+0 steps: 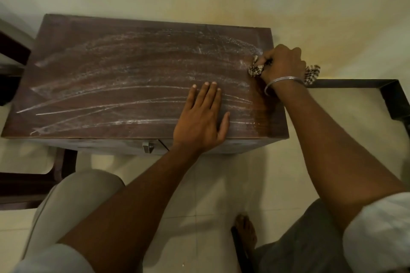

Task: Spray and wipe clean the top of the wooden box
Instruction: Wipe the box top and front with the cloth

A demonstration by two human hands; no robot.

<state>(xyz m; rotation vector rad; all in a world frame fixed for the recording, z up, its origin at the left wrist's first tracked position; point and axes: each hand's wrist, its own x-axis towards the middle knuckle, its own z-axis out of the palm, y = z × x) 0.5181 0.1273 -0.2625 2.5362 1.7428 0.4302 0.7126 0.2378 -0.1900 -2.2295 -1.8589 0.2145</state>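
Observation:
The dark wooden box (115,77) stands on the floor in front of me, its top covered in long whitish curved wipe streaks. My left hand (202,117) lies flat on the top near the front right, fingers straight. My right hand (282,63) grips a bunched checked cloth (255,70) and presses it on the top at the right edge; a loose end of the cloth sticks out behind the wrist. A metal bangle circles my right wrist. No spray bottle is in view.
A metal latch (148,146) sits on the box's front face. A dark frame (366,86) runs along the floor to the right of the box. Dark furniture (13,55) stands at the left. My knees and one bare foot (245,228) are on the pale tiled floor.

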